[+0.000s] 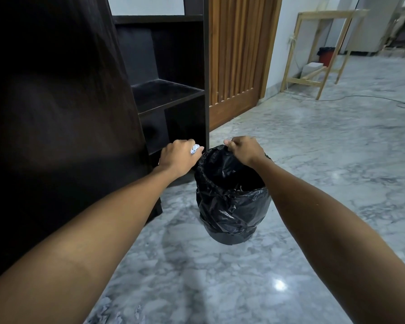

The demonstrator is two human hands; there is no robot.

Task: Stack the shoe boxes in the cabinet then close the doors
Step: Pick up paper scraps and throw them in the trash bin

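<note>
While the right hand [243, 149] pinches the bin [232, 206] liner's far rim, the left hand [179, 157] clutches crumpled paper [195, 148] beside the cabinet [168, 94].

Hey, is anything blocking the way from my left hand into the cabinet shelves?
Nothing visible blocks it. The left hand, gripping crumpled paper, sits at the open cabinet. The bin, held by the right hand, stands beside it.
</note>
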